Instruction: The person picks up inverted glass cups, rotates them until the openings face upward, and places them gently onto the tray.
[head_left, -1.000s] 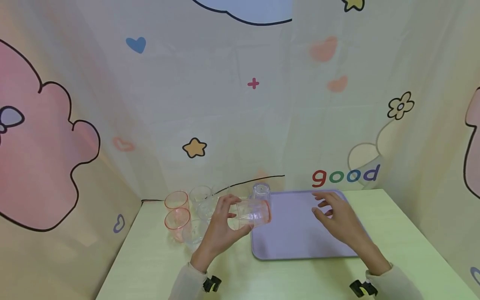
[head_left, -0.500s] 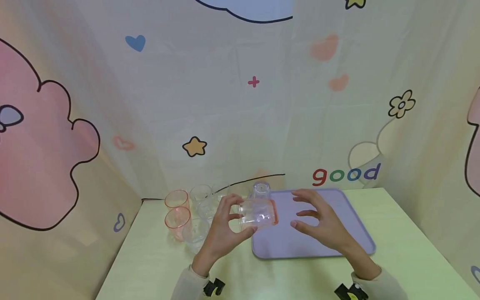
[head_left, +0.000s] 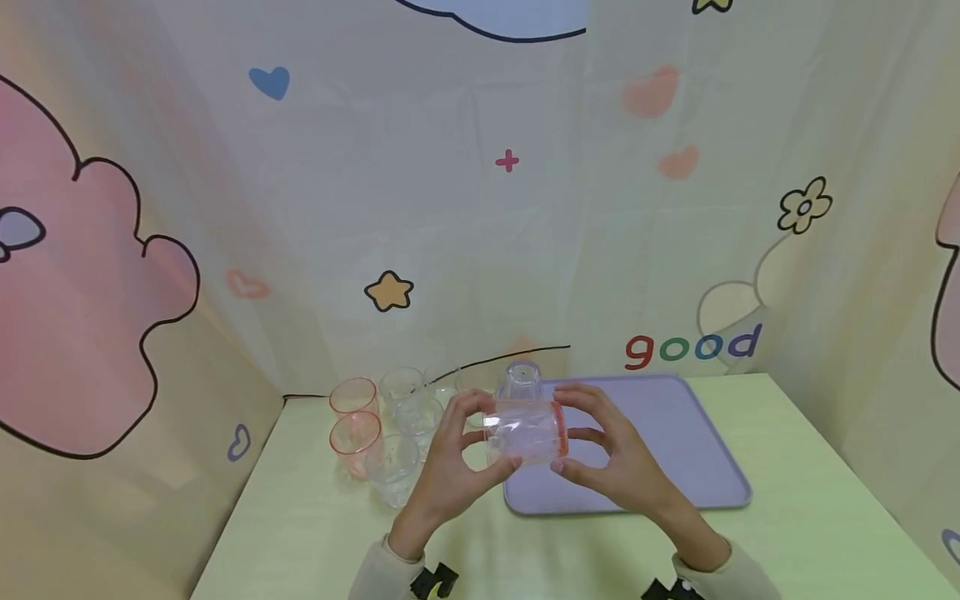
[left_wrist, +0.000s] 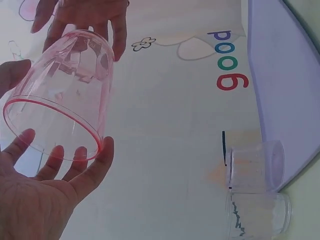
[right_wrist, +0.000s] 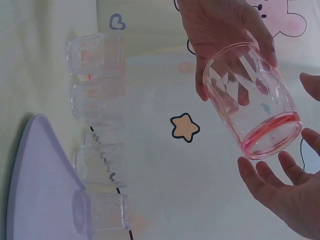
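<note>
A clear tumbler with a pink tint (head_left: 523,432) lies sideways in the air, its thick pink base facing right. My left hand (head_left: 452,468) grips it near the rim, thumb below and fingers above. My right hand (head_left: 626,462) is at the base end with fingers spread and bent around it. In the right wrist view the fingertips are right at the base of the tumbler (right_wrist: 255,107), while the thumb stands apart from it. The left wrist view shows the open rim of the tumbler (left_wrist: 60,85) toward the left fingers.
A lilac tray (head_left: 637,487) lies on the pale green table (head_left: 795,467). An upside-down purple-tinted tumbler (head_left: 522,381) stands at its far left corner. To the left are two pink-rimmed tumblers (head_left: 356,437) and several clear ones (head_left: 395,467). A printed curtain (head_left: 450,217) hangs behind.
My right hand has come left from over the tray to the tumbler's base. My left hand has moved slightly right with the tumbler and turned its base a little.
</note>
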